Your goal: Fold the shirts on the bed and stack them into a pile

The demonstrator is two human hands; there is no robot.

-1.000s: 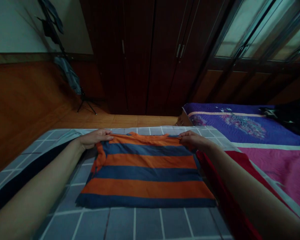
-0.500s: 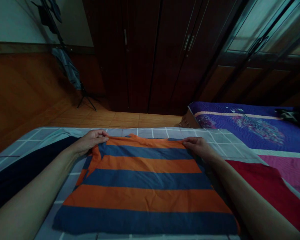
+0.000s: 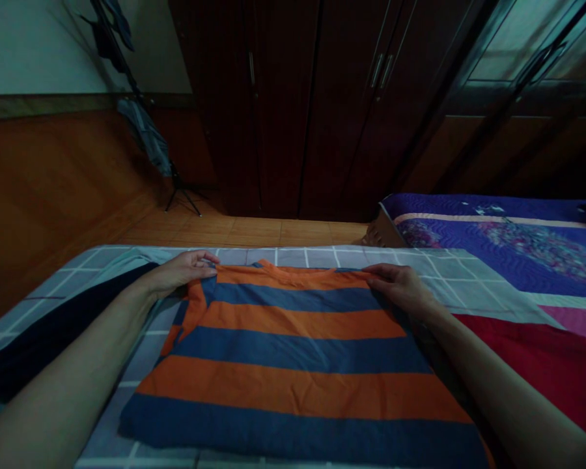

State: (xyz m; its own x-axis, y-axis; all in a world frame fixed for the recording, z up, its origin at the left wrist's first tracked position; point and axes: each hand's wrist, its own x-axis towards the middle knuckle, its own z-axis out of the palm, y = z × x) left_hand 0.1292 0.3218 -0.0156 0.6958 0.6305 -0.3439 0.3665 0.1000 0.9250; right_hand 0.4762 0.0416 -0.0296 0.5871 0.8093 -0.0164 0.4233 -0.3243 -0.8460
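An orange and blue striped shirt (image 3: 293, 352) lies spread on a grey checked cloth surface (image 3: 444, 267), its neckline at the far edge. At the shirt's far left corner, my left hand (image 3: 185, 270) pinches the fabric between thumb and fingers. My right hand (image 3: 400, 286) has its thumb and fingers on the far right corner, closed on the fabric. Some folded sleeve fabric shows below my left hand. The right side edge of the shirt is partly hidden by my right forearm.
Dark navy cloth (image 3: 68, 326) lies on the left, red cloth (image 3: 532, 365) on the right. Beyond are a purple floral bed cover (image 3: 517, 247), a dark wardrobe (image 3: 283, 117), and a coat stand (image 3: 178, 185) with hanging clothes.
The whole view has shifted slightly, so the scene sits further right. Both hands stay at the shirt's far corners, and the shirt lies nearly the same.
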